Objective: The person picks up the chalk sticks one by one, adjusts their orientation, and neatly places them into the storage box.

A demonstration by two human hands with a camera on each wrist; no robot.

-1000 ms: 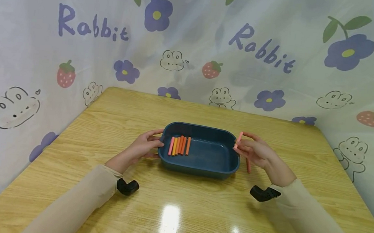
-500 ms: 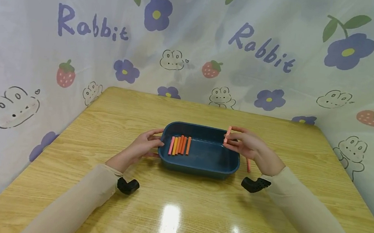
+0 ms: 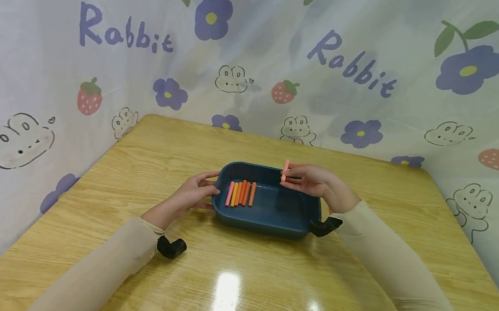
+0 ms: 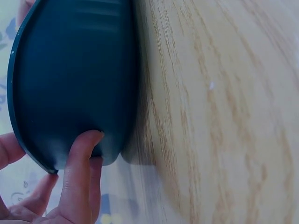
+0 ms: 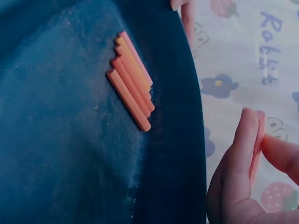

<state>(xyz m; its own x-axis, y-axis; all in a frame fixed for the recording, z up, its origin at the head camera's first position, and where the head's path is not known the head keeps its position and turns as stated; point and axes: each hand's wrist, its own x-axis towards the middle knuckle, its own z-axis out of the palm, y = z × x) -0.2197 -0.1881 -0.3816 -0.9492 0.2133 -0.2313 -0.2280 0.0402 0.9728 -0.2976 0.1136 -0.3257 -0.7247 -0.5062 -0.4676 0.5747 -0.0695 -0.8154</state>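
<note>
A dark blue rectangular bin (image 3: 264,226) stands on the table. My left hand (image 3: 189,194) grips its left end, thumb at the rim; in the left wrist view its fingers lie against the outer wall (image 4: 74,70). Inside, at the left, several pink, yellow, orange and red chalk sticks (image 3: 240,194) lie side by side, one orange stick (image 5: 128,100) slightly apart in the head view. Above the bin's far right part, my right hand (image 3: 318,182) pinches a pink chalk stick (image 3: 285,172) between thumb and fingers, held upright. The right wrist view shows this held stick (image 5: 256,163) edge-on.
A wooden table (image 3: 198,278) carries the bin. A red stick on the table right of the bin is mostly hidden behind the right wrist. Black wrist mounts (image 3: 171,248) stick out from both sleeves. A printed cloth (image 3: 263,34) hangs around the table.
My right hand has moved left with the pink chalk stick, from beside the bin's right end to over the bin. The left hand and the bin have stayed in place.
</note>
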